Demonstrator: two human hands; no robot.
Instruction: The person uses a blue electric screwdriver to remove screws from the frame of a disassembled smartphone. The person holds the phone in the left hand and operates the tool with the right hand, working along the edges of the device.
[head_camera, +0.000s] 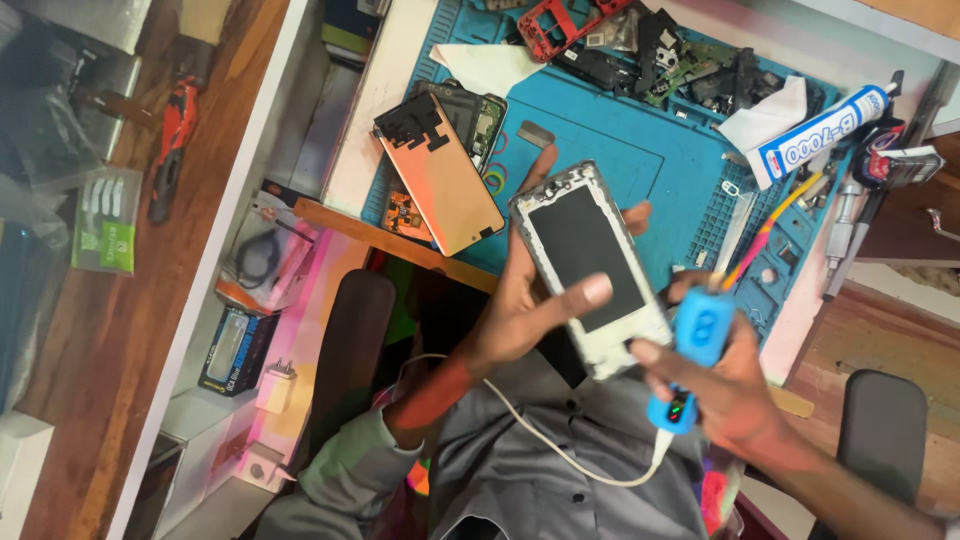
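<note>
Two hands over blue mat (620, 160), left hand (525, 300) grasping phone frame (590, 265); right hand (725, 385) clenched around blue corded tool (695, 345)

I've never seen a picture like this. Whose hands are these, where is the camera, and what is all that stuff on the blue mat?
There is no machine here: the camera sits on a person's head and looks down at their own two bare hands. The left hand holds a phone frame, pale at the edges with a dark panel in the middle. The right hand grips a small blue handheld tool with a white cable running from its end; its tip is close to the frame's edge.

Beyond the hands lies a blue work mat. On it rest a detached phone screen with a copper-coloured back, a red phone shell, dark circuit parts and a white glue tube.
</note>
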